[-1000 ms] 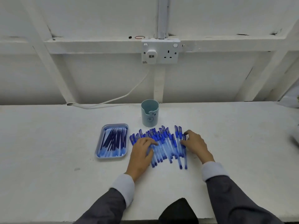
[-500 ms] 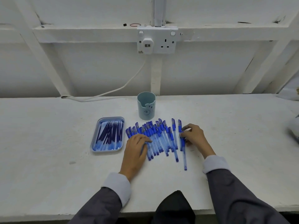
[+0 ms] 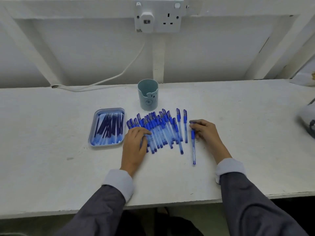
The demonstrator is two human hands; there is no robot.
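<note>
Eng1: Right hand (image 3: 207, 133) has dragged one blue capped plastic pen (image 3: 193, 147) out of the fanned row of blue pens (image 3: 160, 132), rightward and nearer the front of the white table (image 3: 51, 167). It pinches the pen near the grip; the cap end is hidden under the fingers.
Eng2: Left hand (image 3: 134, 145)?
Eng1: Flat, fingers relaxed, pressing on the row's left end. Covers several barrels.
Eng2: Rest?
Eng1: Pale blue rectangular tray (image 3: 95, 133) of dark refills (image 3: 109, 130) left of the row. Light blue cup (image 3: 148, 94) behind it, bottom not visible. Grey object (image 3: 306, 120) at right border is cut off, can't identify.
</note>
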